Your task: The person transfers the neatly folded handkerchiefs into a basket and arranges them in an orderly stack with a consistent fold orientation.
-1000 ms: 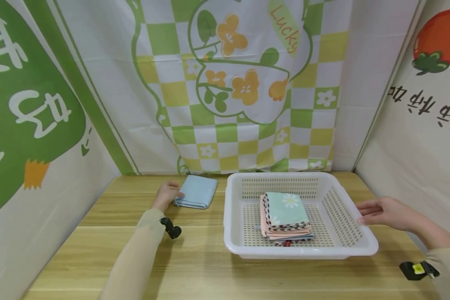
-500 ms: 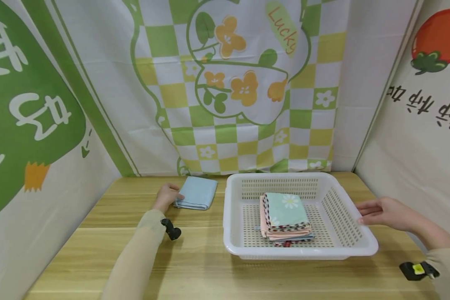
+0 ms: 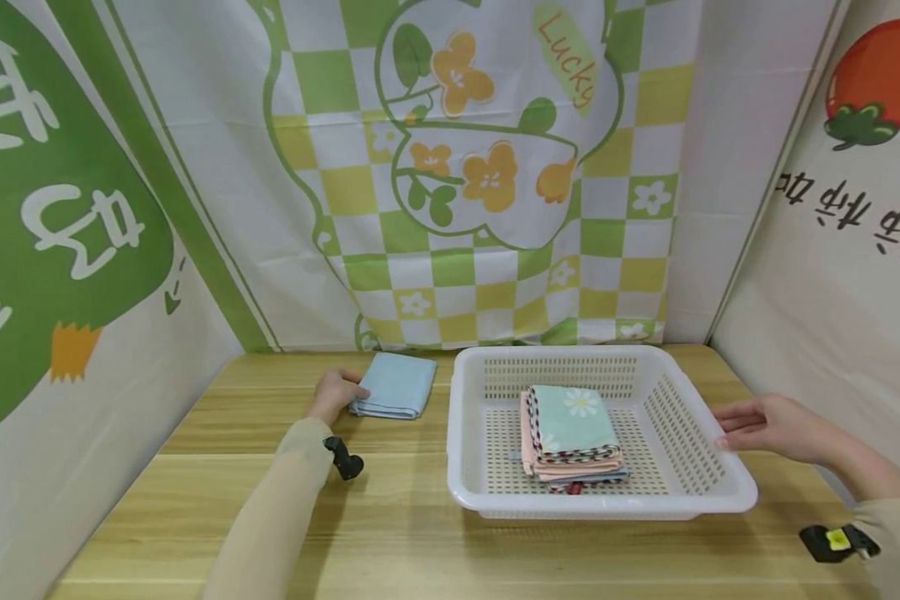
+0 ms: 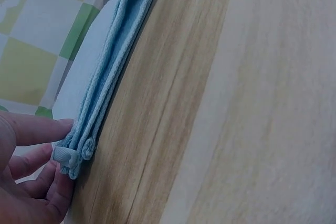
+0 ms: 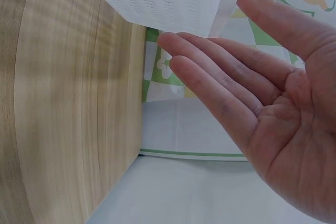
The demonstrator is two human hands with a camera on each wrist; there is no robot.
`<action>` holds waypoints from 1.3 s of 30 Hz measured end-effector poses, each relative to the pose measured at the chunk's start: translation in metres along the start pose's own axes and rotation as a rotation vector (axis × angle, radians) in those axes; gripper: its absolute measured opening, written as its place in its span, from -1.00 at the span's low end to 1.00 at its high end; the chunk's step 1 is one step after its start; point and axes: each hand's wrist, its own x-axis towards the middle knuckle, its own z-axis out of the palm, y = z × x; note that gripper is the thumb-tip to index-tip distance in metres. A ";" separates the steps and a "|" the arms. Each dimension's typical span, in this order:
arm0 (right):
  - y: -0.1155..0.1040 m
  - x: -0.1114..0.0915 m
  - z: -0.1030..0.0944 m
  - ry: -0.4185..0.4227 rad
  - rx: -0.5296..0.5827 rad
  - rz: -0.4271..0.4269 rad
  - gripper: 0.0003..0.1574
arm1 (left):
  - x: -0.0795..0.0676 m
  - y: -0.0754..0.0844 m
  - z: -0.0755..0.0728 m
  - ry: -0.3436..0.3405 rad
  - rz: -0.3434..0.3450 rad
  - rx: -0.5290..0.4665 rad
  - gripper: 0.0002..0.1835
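Observation:
At the back left of the table lies a folded light blue towel (image 3: 396, 385). My left hand (image 3: 336, 394) pinches its near left corner, the thumb on top and the fingers at the side and below; in the left wrist view a small pale tag (image 4: 65, 156) shows there. A white plastic basket (image 3: 607, 503) stands to the right. Inside it is a stack of folded towels (image 3: 573, 421), the top one mint green with a daisy. My right hand (image 3: 776, 427) rests against the basket's right side, fingers straight along the outer wall and thumb touching the rim.
The wooden table (image 3: 390, 517) ends at a checked green and yellow curtain (image 3: 450, 275) behind. Printed cloth walls (image 3: 217, 333) close in the left and right sides. Black wrist cameras (image 3: 343, 458) sit on both forearms.

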 end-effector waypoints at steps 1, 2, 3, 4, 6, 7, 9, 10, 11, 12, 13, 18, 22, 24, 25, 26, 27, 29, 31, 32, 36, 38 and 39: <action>0.000 0.000 0.000 -0.001 -0.006 -0.003 -0.24 | 0.000 0.000 0.000 0.003 -0.001 0.002 -0.59; 0.001 0.000 0.000 0.001 -0.007 0.001 -0.24 | 0.001 0.000 0.000 0.006 -0.002 0.001 -0.59; 0.001 0.000 0.000 0.003 -0.009 0.004 -0.24 | 0.001 -0.001 0.001 0.007 0.000 0.003 -0.60; 0.001 0.000 0.000 0.004 -0.011 0.006 -0.24 | 0.001 -0.001 0.001 0.009 0.001 0.004 -0.60; 0.001 -0.001 0.000 0.007 -0.015 0.009 -0.24 | 0.001 -0.001 0.001 0.012 0.000 0.001 -0.60; 0.001 -0.001 0.001 0.008 -0.018 0.011 -0.24 | 0.001 -0.001 0.001 0.011 0.000 -0.002 -0.60; 0.000 -0.001 0.001 0.011 -0.016 0.018 -0.23 | 0.001 0.000 0.000 0.007 0.003 -0.007 -0.60; 0.000 -0.001 0.002 0.012 -0.018 0.019 -0.23 | 0.001 0.000 0.000 0.007 0.004 -0.010 -0.60; 0.001 -0.001 0.002 0.011 -0.019 0.019 -0.23 | 0.001 0.000 0.000 0.006 0.006 -0.009 -0.60; 0.001 -0.001 0.002 0.010 -0.019 0.019 -0.23 | 0.001 0.000 0.000 0.005 0.007 -0.011 -0.60; 0.001 -0.001 0.002 0.009 -0.018 0.019 -0.24 | 0.001 0.000 0.000 0.005 0.008 -0.011 -0.60; 0.001 0.000 0.002 0.008 -0.016 0.014 -0.24 | 0.000 0.000 0.001 0.004 0.006 0.004 -0.62; 0.001 0.000 0.002 0.007 -0.015 0.016 -0.24 | 0.001 0.000 0.002 0.002 0.000 0.014 -0.64; 0.001 0.000 0.002 0.007 -0.018 0.018 -0.24 | 0.001 0.000 0.002 0.004 0.003 0.015 -0.65; 0.001 -0.001 0.001 0.006 -0.019 0.018 -0.24 | 0.002 0.000 0.002 0.007 0.005 0.016 -0.66; 0.000 -0.001 0.001 0.005 -0.020 0.017 -0.24 | 0.002 0.000 0.003 0.011 0.008 0.017 -0.67; 0.000 -0.001 0.001 0.006 -0.026 0.019 -0.24 | 0.002 0.000 0.003 0.014 0.011 0.018 -0.68; -0.001 -0.001 0.000 0.008 -0.037 0.014 -0.26 | 0.002 0.000 0.003 0.021 0.018 0.020 -0.69; -0.001 -0.001 0.000 0.011 -0.047 0.011 -0.27 | 0.002 0.000 0.003 0.022 0.022 0.023 -0.69; -0.001 -0.001 0.000 0.012 -0.050 0.011 -0.27 | 0.001 0.000 0.003 0.022 0.023 0.024 -0.69; -0.001 -0.001 0.000 0.014 -0.052 0.000 -0.28 | 0.000 0.001 0.002 0.014 0.023 0.022 -0.69; -0.001 -0.001 0.000 0.013 -0.047 -0.004 -0.28 | 0.000 0.001 0.002 0.010 0.018 0.014 -0.69; -0.001 -0.001 0.001 0.014 -0.049 -0.005 -0.28 | 0.000 0.001 0.001 0.009 0.016 0.009 -0.69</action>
